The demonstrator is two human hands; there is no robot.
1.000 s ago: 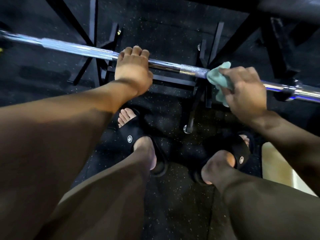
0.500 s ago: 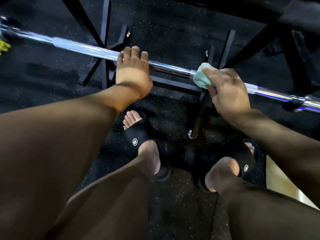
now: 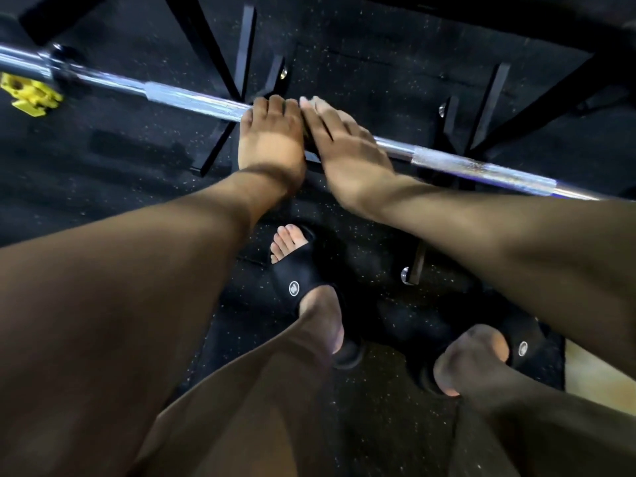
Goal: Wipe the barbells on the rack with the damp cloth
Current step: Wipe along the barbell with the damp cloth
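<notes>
The left hand [image 3: 272, 132] grips the bar [image 3: 192, 99], fingers curled over it. The right hand [image 3: 344, 139], touching it, lies on the bar with straighter fingers; cloth hidden, grip unclear.

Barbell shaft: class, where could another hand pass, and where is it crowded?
Free: the knurled stretch of the barbell between the yellow collar and the left hand, and the shaft beyond the right hand. Crowded: mid-bar, where both hands touch.

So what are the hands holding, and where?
The left hand grips the barbell mid-shaft. The right hand lies over the bar beside it; the cloth is hidden, so its hold cannot be told.
</notes>
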